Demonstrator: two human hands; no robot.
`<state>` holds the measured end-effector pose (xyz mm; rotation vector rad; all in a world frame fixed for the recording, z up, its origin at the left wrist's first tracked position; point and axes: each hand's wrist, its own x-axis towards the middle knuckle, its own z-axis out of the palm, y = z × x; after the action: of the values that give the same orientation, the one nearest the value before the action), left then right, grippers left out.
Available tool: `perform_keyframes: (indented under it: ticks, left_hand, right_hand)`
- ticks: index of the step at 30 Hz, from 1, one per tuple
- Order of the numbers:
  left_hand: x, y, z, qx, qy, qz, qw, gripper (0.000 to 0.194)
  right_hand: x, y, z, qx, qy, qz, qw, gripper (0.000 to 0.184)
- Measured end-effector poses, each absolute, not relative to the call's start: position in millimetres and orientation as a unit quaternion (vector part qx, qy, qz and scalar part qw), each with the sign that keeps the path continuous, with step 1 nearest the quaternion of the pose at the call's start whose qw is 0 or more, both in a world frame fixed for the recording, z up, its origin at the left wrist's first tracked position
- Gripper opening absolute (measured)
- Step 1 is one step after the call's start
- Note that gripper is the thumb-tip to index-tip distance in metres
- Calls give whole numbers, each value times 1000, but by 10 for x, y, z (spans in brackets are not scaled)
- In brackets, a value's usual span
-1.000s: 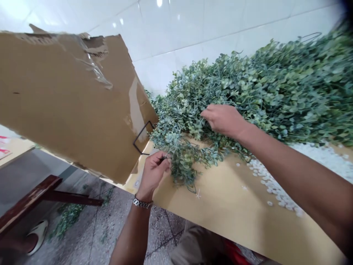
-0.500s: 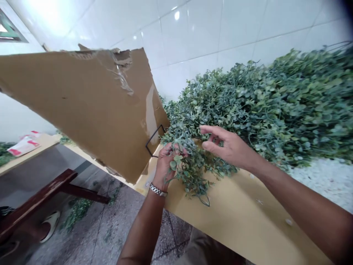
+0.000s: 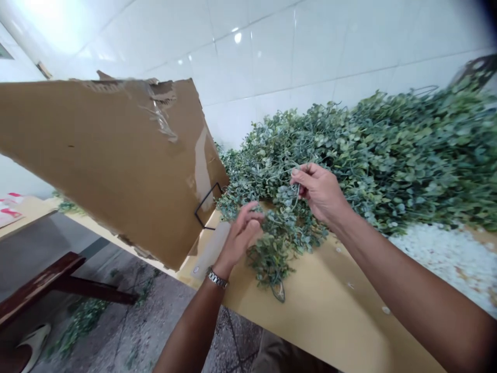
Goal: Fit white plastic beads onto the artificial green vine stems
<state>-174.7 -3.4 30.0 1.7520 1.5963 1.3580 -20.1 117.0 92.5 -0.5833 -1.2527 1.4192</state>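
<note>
My right hand (image 3: pixel 321 190) pinches the thin stem of an artificial leaf sprig (image 3: pixel 288 197) between thumb and fingertips, in front of the big leafy heap. To its left, my left hand (image 3: pixel 243 233) has its fingers apart and slightly bent, a little blurred, with nothing visible in them; a metal-band watch is on that wrist. Beside it, a bunch of artificial greenery (image 3: pixel 272 257) lies on the tan tabletop (image 3: pixel 322 305), its looped stem end toward the near edge. Behind both hands spreads a large heap of artificial leaf sprigs (image 3: pixel 373 150).
A big cardboard sheet (image 3: pixel 116 155) stands tilted at left, with a black wire frame (image 3: pixel 197 213) at its lower corner. White small pieces (image 3: pixel 446 259) are piled at right. A reddish wooden bench (image 3: pixel 42 285) and fallen greenery (image 3: pixel 83 318) are at lower left. Behind is a tiled wall (image 3: pixel 264 62).
My left hand has let go of the sprigs and its fingers have spread. My right hand, open before, has closed on a stem. The view has shifted slightly right.
</note>
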Motion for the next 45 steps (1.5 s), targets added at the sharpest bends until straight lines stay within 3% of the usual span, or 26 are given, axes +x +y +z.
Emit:
perform_keyframes:
  ticks: [3,9,14,17,19,21,24,28,37,43,45]
  left_hand:
    - [-1735,-35,205,672,621,383,130,36]
    - [-1795,35,144,651,674,347,39,17]
    - [-1643,45,418,620,676,396,-45,43]
    - [-1387,176,605,722,588,359,-65,74]
    - [-1264,338,669,765,553,322,-73,84]
    - [-1226,509,681,779,544,305,-72,71]
    - [-1290,676,650,768,562,295,-89,31]
    - [-1397,709,621,750,588,286,-100,22]
    - [-1602,743,586,720,654,220,-73,46]
    - [-1777,567,714,756,632,173,-17,88]
    - [-1788,370,770,774,608,177,-5,88]
  right_hand:
    - [-101,1193,933,-235,-476,611,587,29]
    - [143,1269,937,-167,-430,606,649,26]
    - [173,1283,818,-162,-437,632,619,23]
    - [110,1230,772,-149,-435,655,599,22]
    - [78,1179,773,-139,-441,670,581,22]
    - [76,1140,791,-134,-447,684,561,21]
    - [130,1128,821,-130,-451,693,547,21]
    - [235,1161,840,-133,-430,659,603,20]
    - [488,1245,945,-139,-400,594,684,18]
    - [634,1200,852,-166,-440,612,636,19]
    - [672,1157,844,-172,-442,617,628,19]
